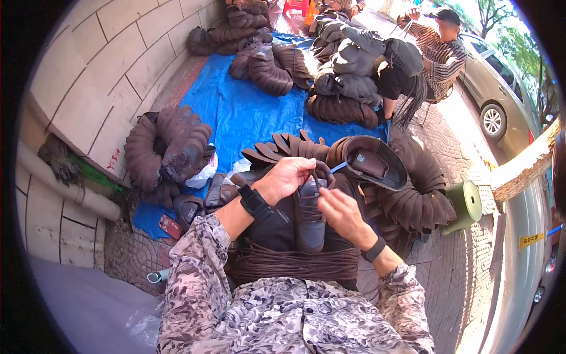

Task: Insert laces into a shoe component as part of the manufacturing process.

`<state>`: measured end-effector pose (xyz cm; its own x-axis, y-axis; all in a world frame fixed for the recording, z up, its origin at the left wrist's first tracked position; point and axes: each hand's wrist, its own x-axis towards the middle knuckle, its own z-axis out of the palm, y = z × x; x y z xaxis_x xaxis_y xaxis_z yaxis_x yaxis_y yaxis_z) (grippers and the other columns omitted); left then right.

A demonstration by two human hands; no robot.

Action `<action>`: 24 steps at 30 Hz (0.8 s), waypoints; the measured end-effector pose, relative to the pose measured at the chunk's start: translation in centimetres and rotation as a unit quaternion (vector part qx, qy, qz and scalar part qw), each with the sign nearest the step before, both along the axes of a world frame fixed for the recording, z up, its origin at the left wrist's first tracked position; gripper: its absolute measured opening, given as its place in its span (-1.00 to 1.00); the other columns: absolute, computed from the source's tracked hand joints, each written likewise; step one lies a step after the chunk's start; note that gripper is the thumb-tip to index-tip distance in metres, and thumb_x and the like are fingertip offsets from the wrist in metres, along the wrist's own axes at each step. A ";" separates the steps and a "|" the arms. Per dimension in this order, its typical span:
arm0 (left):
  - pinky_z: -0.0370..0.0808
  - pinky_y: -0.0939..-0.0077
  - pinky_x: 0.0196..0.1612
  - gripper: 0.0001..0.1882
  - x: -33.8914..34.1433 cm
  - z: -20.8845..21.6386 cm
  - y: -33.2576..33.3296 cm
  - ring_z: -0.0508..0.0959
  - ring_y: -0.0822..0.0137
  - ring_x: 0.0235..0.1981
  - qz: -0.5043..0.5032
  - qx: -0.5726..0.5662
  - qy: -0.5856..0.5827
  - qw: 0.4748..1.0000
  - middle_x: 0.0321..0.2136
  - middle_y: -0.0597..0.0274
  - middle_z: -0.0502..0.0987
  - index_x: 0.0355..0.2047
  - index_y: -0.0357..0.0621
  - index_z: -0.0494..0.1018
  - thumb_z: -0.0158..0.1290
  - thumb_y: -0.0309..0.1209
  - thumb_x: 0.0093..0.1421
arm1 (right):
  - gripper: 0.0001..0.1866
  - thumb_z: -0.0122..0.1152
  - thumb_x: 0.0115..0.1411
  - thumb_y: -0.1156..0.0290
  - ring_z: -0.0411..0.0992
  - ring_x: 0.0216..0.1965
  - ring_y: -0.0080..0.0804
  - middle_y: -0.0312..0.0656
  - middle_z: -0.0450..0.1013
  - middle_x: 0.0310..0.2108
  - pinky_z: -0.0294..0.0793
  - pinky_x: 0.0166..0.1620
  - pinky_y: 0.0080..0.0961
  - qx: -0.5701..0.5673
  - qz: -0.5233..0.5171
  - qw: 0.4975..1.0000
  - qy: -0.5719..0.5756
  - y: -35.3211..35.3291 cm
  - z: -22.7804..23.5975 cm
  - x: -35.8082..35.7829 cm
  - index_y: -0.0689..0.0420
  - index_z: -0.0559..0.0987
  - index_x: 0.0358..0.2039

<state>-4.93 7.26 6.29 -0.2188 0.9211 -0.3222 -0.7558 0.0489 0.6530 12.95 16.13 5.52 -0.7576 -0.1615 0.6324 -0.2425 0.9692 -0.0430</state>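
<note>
- Below the left hand [288, 177], the dark shoe [309, 230] runs lengthwise, toe bodyward.
- That hand pinches a lace [316, 179].
- Right hand [342, 213], nearer the shoe: curled, grip unclear.

We see a creased blue plastic tarp [242, 109]. On it lie curled stacks of overlapping brown pieces [270, 72].

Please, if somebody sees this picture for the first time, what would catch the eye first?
Probably the bright blue tarp, spread ahead beside the block wall, with coiled stacks of brown shoe parts on it. Then the dark laced shoe, in the middle between the left hand and right hand, just beyond a bundle of brown cords.
</note>
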 end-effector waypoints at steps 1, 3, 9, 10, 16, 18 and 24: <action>0.45 0.53 -0.25 -0.87 0.5 -0.4 -0.3 0.51 0.42 -0.39 0.013 0.033 0.033 0.999 -0.43 0.24 0.55 -0.38 -0.27 0.51 0.02 -0.46 0.15 | -0.80 0.09 -0.16 0.46 0.40 -0.32 -0.24 -0.06 0.39 -0.27 0.46 -0.27 -0.42 0.022 0.033 0.999 -0.014 -0.8 0.6 0.1 0.18 0.38 -0.45; 0.46 0.57 -0.26 -0.86 1.1 -0.7 -0.9 0.54 0.44 -0.39 0.027 0.066 0.067 0.995 -0.40 0.22 0.57 -0.33 -0.30 0.52 0.03 -0.49 0.15 | -0.78 0.07 -0.16 0.43 0.39 -0.29 -0.29 -0.12 0.39 -0.26 0.45 -0.26 -0.46 0.056 0.039 0.998 -0.006 -1.3 2.5 -0.5 0.18 0.38 -0.42; 0.42 0.68 -0.28 -0.79 0.3 -2.0 -1.7 0.48 0.60 -0.40 -0.046 0.100 0.241 0.964 -0.38 0.34 0.55 -0.21 -0.28 0.51 0.08 -0.47 0.14 | -0.92 0.10 0.06 0.61 0.44 -0.50 -0.49 -0.21 0.45 -0.51 0.44 -0.40 -0.59 -0.467 0.061 0.880 -0.062 0.6 4.8 -3.9 0.25 0.48 -0.39; 0.42 0.68 -0.28 -0.79 0.2 -2.0 -1.8 0.48 0.60 -0.40 -0.046 0.102 0.241 0.964 -0.38 0.34 0.55 -0.21 -0.28 0.51 0.08 -0.47 0.14 | -0.94 0.10 0.15 0.55 0.40 -0.47 -0.66 -0.26 0.48 -0.50 0.43 -0.38 -0.66 -0.548 0.045 0.831 -0.081 1.0 4.6 -4.2 0.27 0.49 -0.37; 0.37 0.70 -0.27 -0.80 0.6 -0.8 -2.0 0.43 0.59 -0.40 -0.074 0.073 0.294 0.950 -0.41 0.42 0.50 -0.22 -0.28 0.49 0.04 -0.49 0.14 | -0.88 0.09 0.20 0.48 0.38 -0.47 -0.68 -0.23 0.49 -0.39 0.40 -0.36 -0.71 -0.686 0.106 0.717 -0.074 2.5 2.8 -4.6 0.26 0.43 -0.45; 0.35 0.70 -0.22 -0.81 0.4 -0.9 -1.9 0.41 0.60 -0.35 -0.068 0.072 0.316 0.944 -0.37 0.43 0.46 -0.23 -0.27 0.48 0.05 -0.49 0.14 | -0.87 0.07 0.21 0.46 0.39 -0.46 -0.67 -0.22 0.49 -0.38 0.40 -0.34 -0.70 -0.678 0.113 0.723 -0.074 2.8 2.7 -4.8 0.26 0.44 -0.42; 0.32 0.68 -0.12 -0.82 0.8 -1.9 -2.3 0.37 0.60 -0.24 -0.031 0.109 0.376 0.920 -0.29 0.44 0.38 -0.24 -0.26 0.44 0.04 -0.46 0.15 | -0.78 0.04 0.24 0.38 0.41 -0.38 -0.63 -0.22 0.48 -0.34 0.40 -0.26 -0.67 -0.753 0.123 0.642 -0.077 2.8 3.0 -4.1 0.29 0.47 -0.24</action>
<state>-4.15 4.97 4.40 -0.2499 0.9638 0.0929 -0.0876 -0.1180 0.9891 8.89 18.95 8.50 -0.8988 0.4179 0.1322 -0.2600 -0.2656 -0.9283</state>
